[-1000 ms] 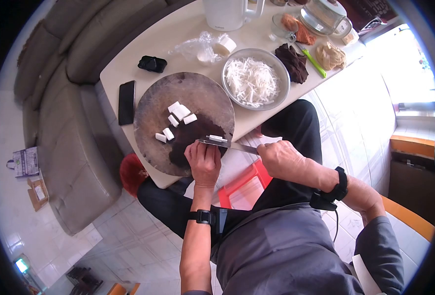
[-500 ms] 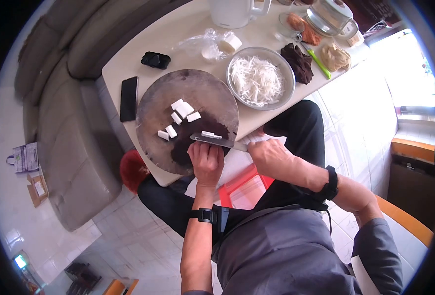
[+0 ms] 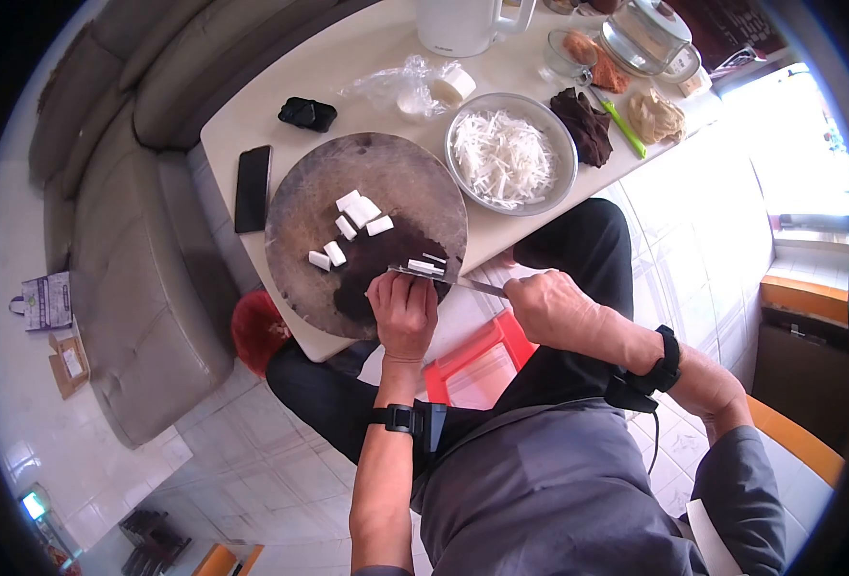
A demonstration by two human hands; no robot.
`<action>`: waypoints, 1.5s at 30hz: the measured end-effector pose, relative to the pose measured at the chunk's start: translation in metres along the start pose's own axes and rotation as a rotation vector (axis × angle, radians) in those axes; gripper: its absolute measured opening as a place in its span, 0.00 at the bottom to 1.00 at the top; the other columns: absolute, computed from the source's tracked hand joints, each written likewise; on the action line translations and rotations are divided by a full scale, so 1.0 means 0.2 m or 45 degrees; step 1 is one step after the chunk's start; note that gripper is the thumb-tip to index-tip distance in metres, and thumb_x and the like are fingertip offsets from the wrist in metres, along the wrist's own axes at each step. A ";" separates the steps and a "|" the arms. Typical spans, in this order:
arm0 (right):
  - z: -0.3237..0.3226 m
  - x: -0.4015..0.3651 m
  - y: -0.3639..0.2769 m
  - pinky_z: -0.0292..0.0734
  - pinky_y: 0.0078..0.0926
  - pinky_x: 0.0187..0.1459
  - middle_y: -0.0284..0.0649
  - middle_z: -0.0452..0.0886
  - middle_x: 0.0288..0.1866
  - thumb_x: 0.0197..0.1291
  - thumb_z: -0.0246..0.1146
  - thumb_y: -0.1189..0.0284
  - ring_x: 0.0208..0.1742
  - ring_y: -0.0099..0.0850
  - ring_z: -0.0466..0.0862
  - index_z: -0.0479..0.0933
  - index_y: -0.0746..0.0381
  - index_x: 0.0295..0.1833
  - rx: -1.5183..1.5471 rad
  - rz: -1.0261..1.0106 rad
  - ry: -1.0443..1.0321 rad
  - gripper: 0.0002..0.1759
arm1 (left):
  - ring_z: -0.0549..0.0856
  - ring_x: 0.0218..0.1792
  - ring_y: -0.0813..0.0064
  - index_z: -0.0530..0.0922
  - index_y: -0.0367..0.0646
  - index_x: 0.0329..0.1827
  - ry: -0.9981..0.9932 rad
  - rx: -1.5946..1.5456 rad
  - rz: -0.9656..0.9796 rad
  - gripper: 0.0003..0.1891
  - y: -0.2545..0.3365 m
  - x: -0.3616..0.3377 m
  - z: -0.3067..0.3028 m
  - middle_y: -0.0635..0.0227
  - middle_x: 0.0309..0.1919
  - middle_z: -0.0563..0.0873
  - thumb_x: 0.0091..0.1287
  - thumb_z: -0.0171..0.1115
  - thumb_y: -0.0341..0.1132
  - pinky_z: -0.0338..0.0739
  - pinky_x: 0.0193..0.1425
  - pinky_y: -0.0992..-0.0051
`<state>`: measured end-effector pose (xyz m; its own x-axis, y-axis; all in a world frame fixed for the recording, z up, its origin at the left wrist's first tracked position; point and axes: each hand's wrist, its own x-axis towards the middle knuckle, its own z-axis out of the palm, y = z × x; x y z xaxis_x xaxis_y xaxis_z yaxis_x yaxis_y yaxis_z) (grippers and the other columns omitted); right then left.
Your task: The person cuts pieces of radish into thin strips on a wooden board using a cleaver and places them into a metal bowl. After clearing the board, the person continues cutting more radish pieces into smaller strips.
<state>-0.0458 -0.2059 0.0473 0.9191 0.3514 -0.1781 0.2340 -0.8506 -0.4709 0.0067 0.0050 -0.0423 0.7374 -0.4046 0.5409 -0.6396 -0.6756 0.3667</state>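
Gripping a knife (image 3: 474,285) over the round board (image 3: 386,165), the right hand (image 3: 551,309) flanks curled left fingers (image 3: 405,296), their hold unclear.

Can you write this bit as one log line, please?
right hand: holds knife | left hand: beside knife | board: white blocks, thin strips | bowl: white shreds

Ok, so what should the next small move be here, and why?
Probably one thin downward slice with the knife, fingertips tucked back. The right hand grips it, the blade lies right by the left hand on the chopping board, and thin white strips lie by the blade. Whatever the left hand covers is hidden.
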 end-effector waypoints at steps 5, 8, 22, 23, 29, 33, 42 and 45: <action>0.01 0.00 0.00 0.75 0.42 0.27 0.52 0.77 0.21 0.43 0.57 0.79 0.24 0.49 0.80 0.71 0.68 0.27 -0.026 0.018 -0.046 0.04 | 0.77 0.42 0.58 0.80 0.38 0.33 0.012 0.000 0.006 0.08 0.00 -0.01 0.00 0.61 0.33 0.79 0.49 0.64 0.25 0.69 0.51 0.59; 0.05 0.02 0.00 0.75 0.43 0.27 0.52 0.77 0.21 0.43 0.58 0.79 0.24 0.50 0.80 0.71 0.68 0.27 0.001 -0.015 -0.001 0.04 | 0.78 0.42 0.58 0.80 0.38 0.34 0.016 -0.011 0.013 0.08 0.00 -0.01 0.00 0.61 0.34 0.79 0.49 0.64 0.25 0.69 0.51 0.59; 0.02 0.00 0.01 0.75 0.42 0.26 0.52 0.75 0.19 0.43 0.57 0.80 0.23 0.49 0.80 0.70 0.67 0.24 0.019 0.027 -0.008 0.02 | 0.78 0.45 0.62 0.80 0.40 0.34 0.037 0.007 0.017 0.08 -0.01 -0.02 0.01 0.65 0.38 0.80 0.49 0.65 0.27 0.68 0.54 0.60; 0.02 -0.01 0.02 0.75 0.42 0.26 0.52 0.75 0.19 0.43 0.57 0.80 0.23 0.49 0.80 0.70 0.67 0.24 0.011 0.031 -0.010 0.03 | 0.78 0.45 0.62 0.80 0.40 0.34 0.036 0.007 0.016 0.08 -0.01 -0.01 0.01 0.65 0.38 0.80 0.49 0.65 0.27 0.68 0.54 0.60; 0.00 0.01 0.02 0.75 0.42 0.27 0.52 0.76 0.19 0.42 0.57 0.80 0.24 0.50 0.80 0.70 0.68 0.25 0.014 0.023 -0.072 0.03 | 0.78 0.44 0.60 0.81 0.39 0.34 0.029 -0.003 0.010 0.08 -0.01 -0.01 0.01 0.63 0.36 0.81 0.49 0.64 0.25 0.69 0.51 0.60; 0.00 0.07 0.00 0.75 0.42 0.26 0.52 0.76 0.19 0.42 0.57 0.80 0.23 0.50 0.80 0.70 0.68 0.26 0.029 -0.006 -0.076 0.03 | 0.78 0.44 0.61 0.80 0.40 0.33 0.001 0.018 0.004 0.08 -0.01 -0.02 0.02 0.64 0.36 0.79 0.49 0.65 0.27 0.69 0.53 0.59; 0.01 0.09 -0.06 0.77 0.45 0.33 0.56 0.78 0.24 0.44 0.57 0.80 0.30 0.52 0.82 0.73 0.69 0.35 0.112 0.246 -0.090 0.09 | 0.78 0.42 0.62 0.80 0.41 0.33 0.062 -0.019 -0.014 0.08 0.00 0.00 0.01 0.65 0.37 0.80 0.49 0.66 0.26 0.68 0.51 0.62; 0.00 0.07 -0.05 0.76 0.45 0.32 0.57 0.78 0.24 0.44 0.57 0.80 0.29 0.53 0.81 0.73 0.69 0.33 0.159 0.246 -0.072 0.07 | 0.79 0.43 0.62 0.80 0.41 0.34 0.115 -0.042 -0.042 0.09 0.00 0.00 -0.01 0.66 0.37 0.80 0.49 0.67 0.27 0.68 0.51 0.63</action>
<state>-0.0357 -0.1927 0.0499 0.9230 0.2108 -0.3218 0.0108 -0.8503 -0.5261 0.0066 0.0069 -0.0408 0.7366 -0.3245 0.5935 -0.6234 -0.6661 0.4095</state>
